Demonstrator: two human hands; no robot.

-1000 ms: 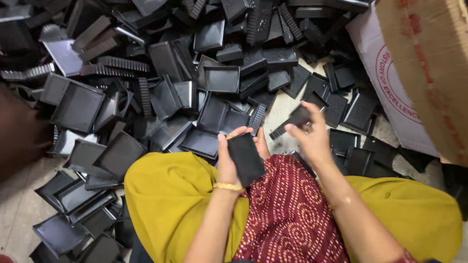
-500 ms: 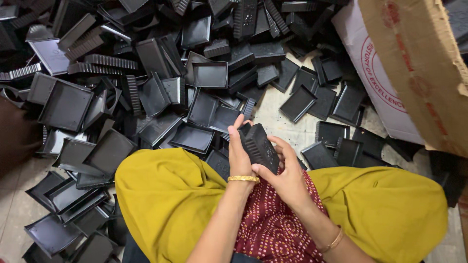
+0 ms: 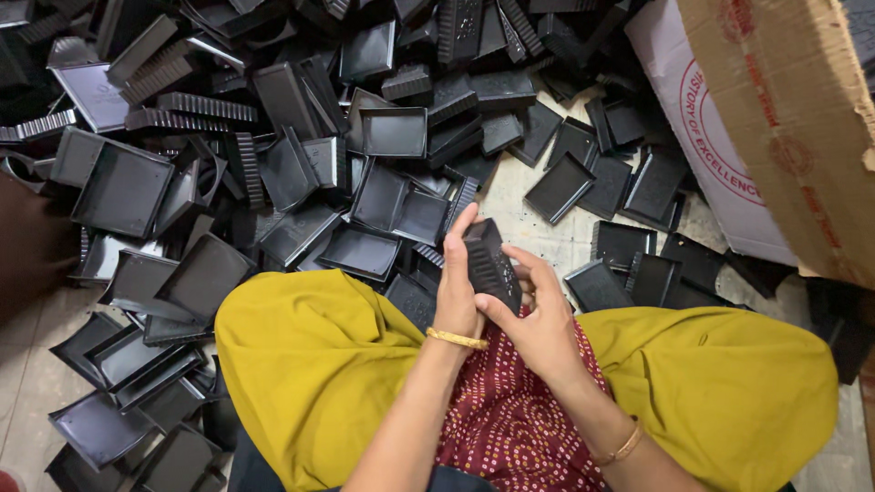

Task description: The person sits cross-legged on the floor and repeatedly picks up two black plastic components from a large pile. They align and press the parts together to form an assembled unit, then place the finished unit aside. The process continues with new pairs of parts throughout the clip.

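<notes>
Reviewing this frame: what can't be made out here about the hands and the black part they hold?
Head view only:
- black part: near side covered by left hand and right hand; whether one piece or two is unclear.
- cardboard box: cut off by the top and right edges.
- dark blurred shape at the left edge: unidentifiable.

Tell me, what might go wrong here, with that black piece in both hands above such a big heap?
1. The black plastic part is pinched only by the left hand and right hand over the lap; a slip could drop it into the pile of black trays, where it would be hard to find.
2. Trays crowd the yellow-clad knees, so shifting might crush some.
</notes>
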